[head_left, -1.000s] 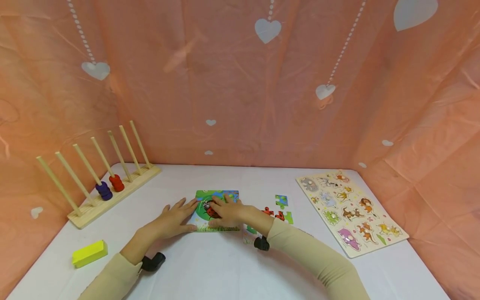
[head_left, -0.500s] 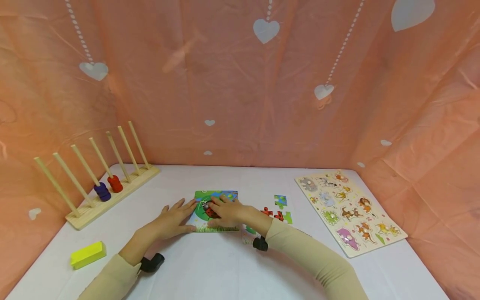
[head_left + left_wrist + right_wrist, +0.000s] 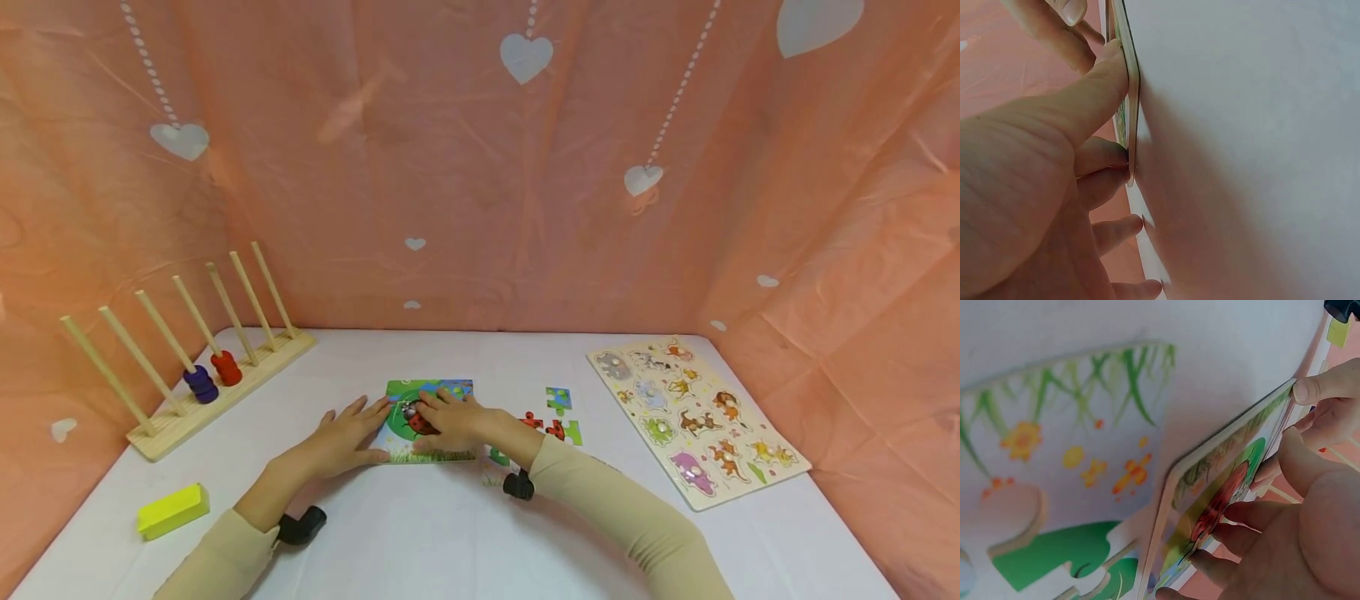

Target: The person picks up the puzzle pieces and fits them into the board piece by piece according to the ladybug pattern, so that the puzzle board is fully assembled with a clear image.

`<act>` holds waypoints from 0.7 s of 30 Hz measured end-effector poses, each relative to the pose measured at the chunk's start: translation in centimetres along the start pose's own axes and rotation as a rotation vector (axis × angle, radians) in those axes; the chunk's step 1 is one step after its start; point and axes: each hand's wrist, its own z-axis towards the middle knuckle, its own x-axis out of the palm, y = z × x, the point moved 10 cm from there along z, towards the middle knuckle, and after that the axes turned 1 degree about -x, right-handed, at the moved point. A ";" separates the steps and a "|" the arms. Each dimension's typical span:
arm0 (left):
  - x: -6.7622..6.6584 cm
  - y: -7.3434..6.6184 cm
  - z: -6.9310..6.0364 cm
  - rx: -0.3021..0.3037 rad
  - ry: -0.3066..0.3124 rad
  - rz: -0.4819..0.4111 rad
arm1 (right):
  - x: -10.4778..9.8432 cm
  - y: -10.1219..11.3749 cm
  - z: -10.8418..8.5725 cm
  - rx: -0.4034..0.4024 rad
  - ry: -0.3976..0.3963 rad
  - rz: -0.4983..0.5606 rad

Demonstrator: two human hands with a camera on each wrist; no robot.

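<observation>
A ladybird puzzle board (image 3: 442,456) with a grassy lower edge lies on the white table, partly covered by both hands. My left hand (image 3: 341,437) rests at its left side, fingertips and thumb touching the edge; in the left wrist view the thumb lies along the board's rim (image 3: 1134,119). My right hand (image 3: 457,421) is spread over the picture, fingertips touching the surface. Right of the board lie loose jigsaw pieces: a blue-green one (image 3: 558,400), red ladybird ones (image 3: 556,430), and a grass-and-flower piece (image 3: 1085,431) close to the right wrist camera.
A wooden peg rack (image 3: 251,373) with purple rings (image 3: 201,385) and red rings (image 3: 227,368) stands at the left. A yellow block (image 3: 173,512) lies at the near left. An animal knob puzzle (image 3: 693,421) lies at the right. Pink heart-patterned cloth (image 3: 465,167) surrounds the table.
Both hands stay in place on the board, with hardly any finger movement. The whole head view shifts slightly to the left.
</observation>
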 end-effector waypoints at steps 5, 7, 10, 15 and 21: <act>-0.1 -0.1 0.0 -0.002 -0.001 0.002 | 0.0 -0.1 0.1 0.008 -0.015 -0.022; 0.0 0.0 0.0 -0.004 -0.003 0.000 | 0.0 -0.1 0.1 0.009 -0.022 -0.037; 0.0 0.1 0.0 -0.010 -0.003 -0.005 | 0.0 -0.1 0.1 0.009 -0.026 -0.049; 0.1 0.3 -0.1 -0.017 0.004 -0.016 | -0.1 -0.1 0.0 0.002 -0.017 -0.023; 0.0 0.2 0.0 -0.018 0.002 -0.014 | -0.8 -0.8 -0.5 -0.041 -0.028 0.064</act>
